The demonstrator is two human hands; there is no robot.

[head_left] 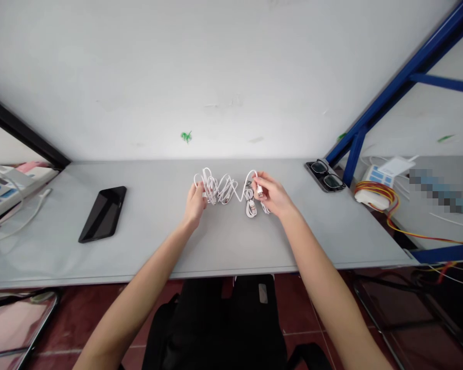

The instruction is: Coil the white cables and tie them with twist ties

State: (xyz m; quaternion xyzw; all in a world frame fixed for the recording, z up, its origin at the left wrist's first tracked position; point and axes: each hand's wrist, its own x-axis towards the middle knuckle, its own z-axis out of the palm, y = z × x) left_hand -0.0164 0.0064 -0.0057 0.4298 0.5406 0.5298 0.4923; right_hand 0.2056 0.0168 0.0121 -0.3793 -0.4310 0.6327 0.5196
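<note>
From here I see my left hand [195, 204] pinching a loop of glossy white rubbery cable [221, 189], and my right hand [272, 194] closed on one small white plug [260, 190]. The tangle sits mid-tabletop [165, 246], between one flat black phone [103, 214] and one pair of dark-framed glasses [324, 176].

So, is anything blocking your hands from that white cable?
No, nothing visible does: the left hand and right hand are both on the white cable, with only its own loops between them.

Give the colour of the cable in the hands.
The cable is white, shown best in the head view.
</note>
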